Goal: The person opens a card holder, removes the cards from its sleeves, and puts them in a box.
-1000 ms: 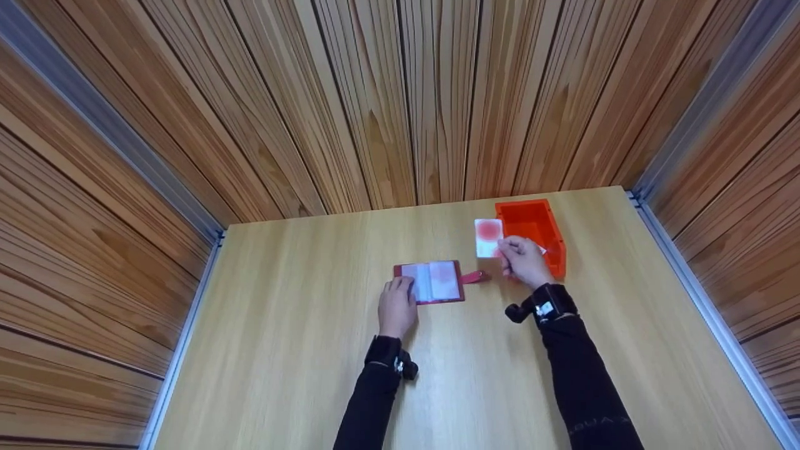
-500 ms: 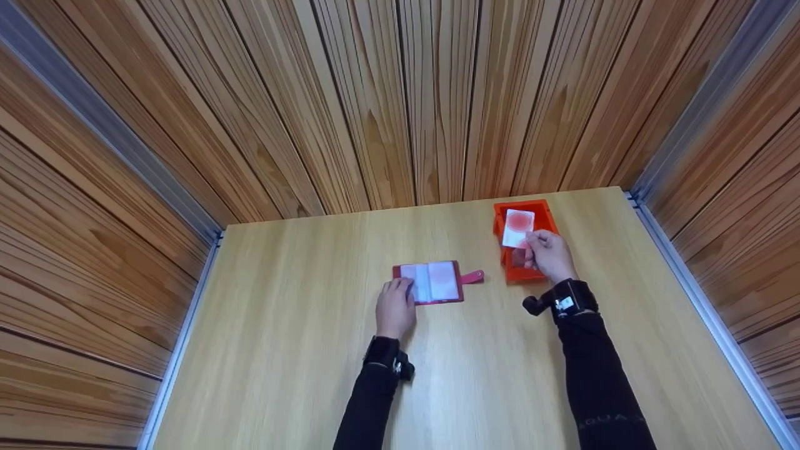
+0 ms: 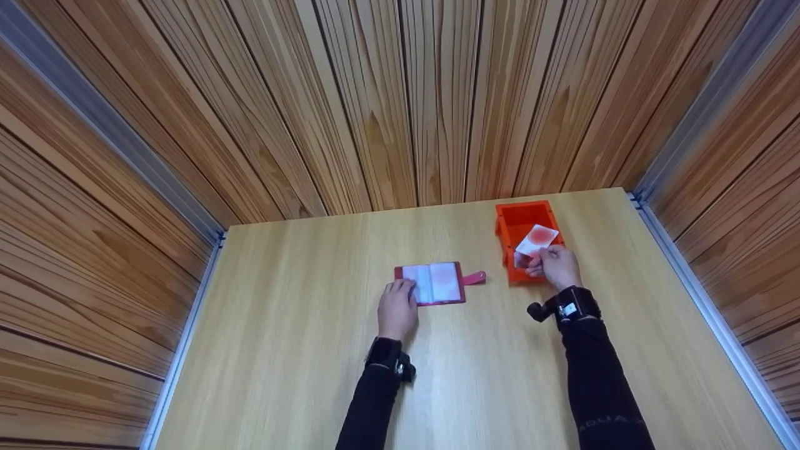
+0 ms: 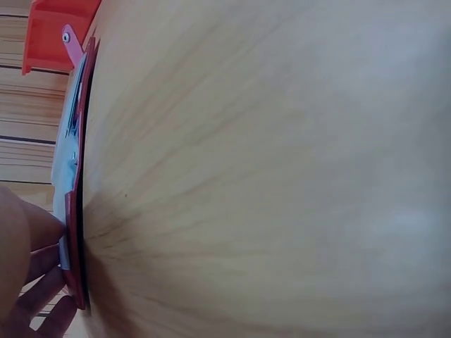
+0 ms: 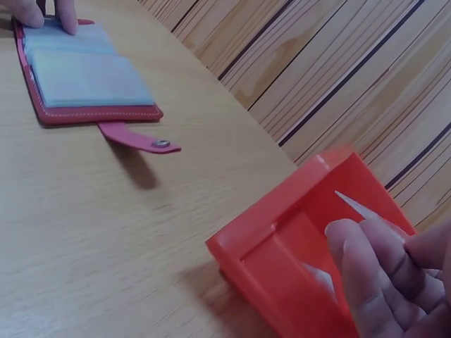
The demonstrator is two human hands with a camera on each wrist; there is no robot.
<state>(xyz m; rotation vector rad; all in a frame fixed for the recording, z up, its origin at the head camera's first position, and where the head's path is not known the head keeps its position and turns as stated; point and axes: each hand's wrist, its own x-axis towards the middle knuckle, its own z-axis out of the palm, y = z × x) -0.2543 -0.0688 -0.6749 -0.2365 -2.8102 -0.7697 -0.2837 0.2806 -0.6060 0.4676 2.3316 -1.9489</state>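
Observation:
My right hand [image 3: 559,265] pinches a white card [image 3: 537,239] with a red circle on it, tilted over the orange-red plastic bin [image 3: 525,212]. In the right wrist view this card [image 5: 366,211] shows nearly edge-on beyond the fingers. Another pale piece [image 5: 322,278] lies low in the bin, partly hidden by the hand. A red card holder [image 3: 461,284] lies open on the table, its clear sleeves [image 3: 442,281] facing up. My left hand [image 3: 397,308] rests on its left side, fingertips [image 5: 67,17] pressing on the sleeve.
A pink snap strap [image 3: 475,278] sticks out from the holder's right side towards the bin. Wood-patterned panels [image 3: 387,106] stand behind and beside the table [image 3: 300,350]. Metal rails [image 3: 706,300] run along the table's sides.
My right hand has moved right with the card, from beside the bin to over it, and the card has tilted clockwise. The left hand and the card holder have stayed in place.

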